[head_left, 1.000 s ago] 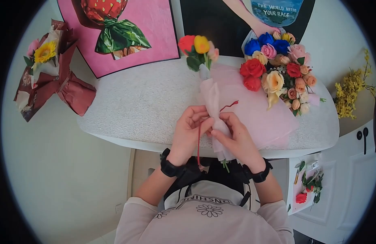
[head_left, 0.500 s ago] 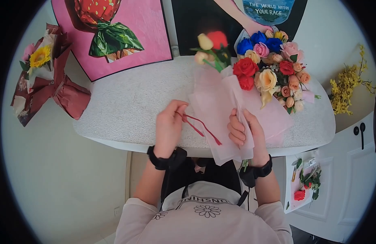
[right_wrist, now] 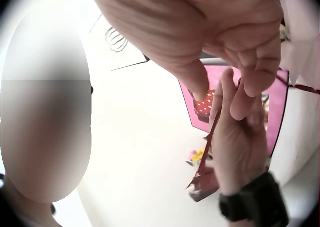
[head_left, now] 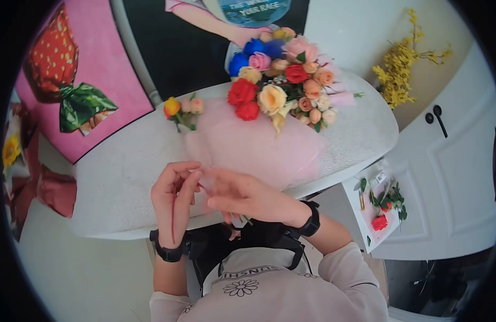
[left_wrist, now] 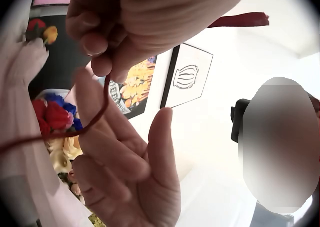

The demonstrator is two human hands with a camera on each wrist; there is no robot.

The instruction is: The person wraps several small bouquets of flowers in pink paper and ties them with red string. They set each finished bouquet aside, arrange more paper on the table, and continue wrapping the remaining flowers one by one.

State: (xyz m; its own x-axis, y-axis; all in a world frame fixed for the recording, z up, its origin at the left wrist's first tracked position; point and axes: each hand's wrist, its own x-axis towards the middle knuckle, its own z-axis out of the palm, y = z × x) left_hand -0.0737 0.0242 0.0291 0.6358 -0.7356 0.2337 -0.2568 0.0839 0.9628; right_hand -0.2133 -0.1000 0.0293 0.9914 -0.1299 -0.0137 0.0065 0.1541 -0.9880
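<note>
My left hand pinches a dark red ribbon between thumb and fingertips; one end hangs along the palm. In the left wrist view the ribbon runs down from the pinch, then off to the left. My right hand is beside it, fingers loosely spread and slightly bent, partly blurred. Under and behind the hands lies a small bunch of red, yellow and peach flowers in pale pink wrap. Its lower part is mostly hidden; green stems show below my right hand.
A large mixed bouquet lies on the white table, above a pink sheet. A dark red wrapped bouquet stands left, paintings behind. Lower right, a white tray holds cut flowers.
The head view has turned, shifting the scene left. My right hand has let go of the wrapped bunch and come over beside my left hand, which still pinches the ribbon.
</note>
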